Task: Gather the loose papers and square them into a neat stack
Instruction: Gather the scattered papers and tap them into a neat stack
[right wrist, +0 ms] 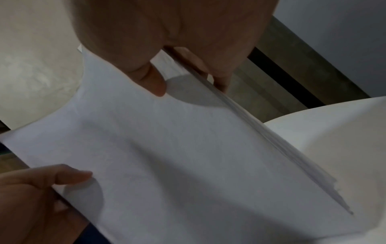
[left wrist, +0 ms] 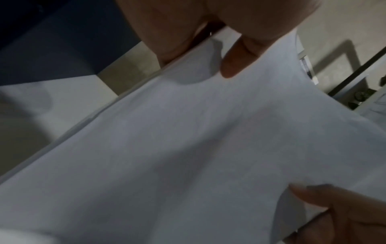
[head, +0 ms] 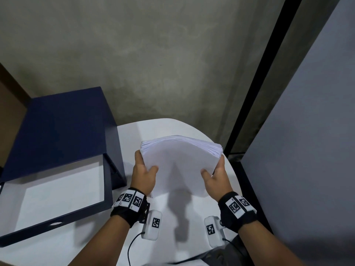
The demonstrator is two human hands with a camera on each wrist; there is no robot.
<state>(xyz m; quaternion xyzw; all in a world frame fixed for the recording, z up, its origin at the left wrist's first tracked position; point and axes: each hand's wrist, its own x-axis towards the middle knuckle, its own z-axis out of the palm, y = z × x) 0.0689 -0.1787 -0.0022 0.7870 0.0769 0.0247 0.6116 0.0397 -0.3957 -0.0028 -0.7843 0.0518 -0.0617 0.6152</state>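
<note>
A thick stack of white papers [head: 180, 164] stands tilted on its lower edge on the white table [head: 172, 223], bowed upward in the middle, its top edges slightly fanned. My left hand [head: 143, 170] grips the stack's left side, thumb on the front sheet and fingers behind. My right hand [head: 216, 175] grips the right side the same way. In the left wrist view the paper stack [left wrist: 198, 148] fills the frame under my left thumb [left wrist: 236, 61]. In the right wrist view the stack [right wrist: 188, 156] shows uneven sheet edges along its right side.
An open dark blue file box [head: 63, 150] lies at the left on the table, its lid raised and its tray white inside. A concrete floor [head: 153, 64] lies beyond the table's rounded far edge. A grey partition [head: 307, 131] stands at the right.
</note>
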